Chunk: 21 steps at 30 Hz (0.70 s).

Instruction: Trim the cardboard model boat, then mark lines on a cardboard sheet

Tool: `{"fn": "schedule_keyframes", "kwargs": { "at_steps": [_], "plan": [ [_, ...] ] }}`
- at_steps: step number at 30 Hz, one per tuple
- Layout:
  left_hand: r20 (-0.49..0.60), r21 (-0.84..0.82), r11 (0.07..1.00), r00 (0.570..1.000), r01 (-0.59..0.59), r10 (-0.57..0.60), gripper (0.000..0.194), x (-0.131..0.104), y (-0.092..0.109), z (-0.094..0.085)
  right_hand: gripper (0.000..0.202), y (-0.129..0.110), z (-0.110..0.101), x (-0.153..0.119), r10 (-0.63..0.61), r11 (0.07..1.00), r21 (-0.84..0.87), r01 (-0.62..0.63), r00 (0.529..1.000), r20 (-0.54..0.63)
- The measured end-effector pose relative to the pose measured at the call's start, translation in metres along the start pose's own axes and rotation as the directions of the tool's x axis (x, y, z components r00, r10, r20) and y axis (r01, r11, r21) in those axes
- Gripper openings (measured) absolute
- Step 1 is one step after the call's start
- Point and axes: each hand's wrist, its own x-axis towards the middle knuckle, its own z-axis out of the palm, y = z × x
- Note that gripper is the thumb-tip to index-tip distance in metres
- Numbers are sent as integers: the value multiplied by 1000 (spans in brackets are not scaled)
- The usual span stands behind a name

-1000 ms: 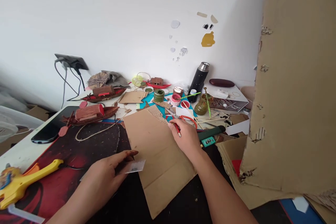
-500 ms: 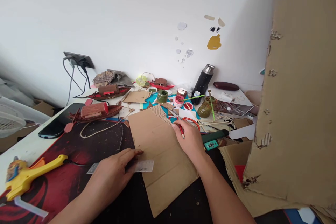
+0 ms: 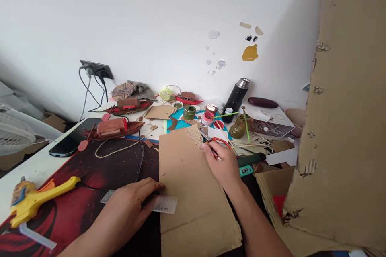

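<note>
A cardboard sheet (image 3: 189,184) with a torn, ribbed upper corner lies on the dark mat (image 3: 120,160). My left hand (image 3: 131,204) is closed on a clear ruler (image 3: 164,204), its fingertips by the sheet's left edge and the ruler's end over the cardboard. My right hand (image 3: 221,162) is at the sheet's upper right edge, fingers closed round a red pencil (image 3: 216,155). Just beyond those fingers lie orange-handled scissors (image 3: 221,141).
Brown boat models (image 3: 113,128) and a yellow glue gun (image 3: 39,200) are on the left. Paint jars (image 3: 189,112), a black flask (image 3: 237,98) and a green jar (image 3: 237,128) stand behind. A tall cardboard panel (image 3: 346,108) rises at right.
The cardboard sheet has turned to lie straighter, and its near end has moved right and closer. The whole view has shifted slightly. Both hands keep their hold.
</note>
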Motion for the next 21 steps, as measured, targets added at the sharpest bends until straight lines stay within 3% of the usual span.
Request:
{"fn": "schedule_keyframes", "kwargs": {
  "at_steps": [8, 11, 15, 21],
  "plan": [
    [28, 4, 1000, 999, -29, 29, 29, 1, -1, -1, 35, -2, -5, 1, -50, 999, -6, 49, 998, -43],
    [-26, 34, 997, 998, -63, 64, 28, 2, -2, -3, 29, -4, -5, 1, -43, 997, 65, 46, 998, -41],
    [-132, 187, 972, 977, -142, 168, 23, 4, -4, -6, 27, -7, -4, 1, -26, 993, 116, 28, 1000, -17],
    [-105, 412, 891, 962, -190, 253, 29, 17, 0, -2, 26, -10, -2, 0, -30, 981, 194, 23, 999, 30]
  ]
}}
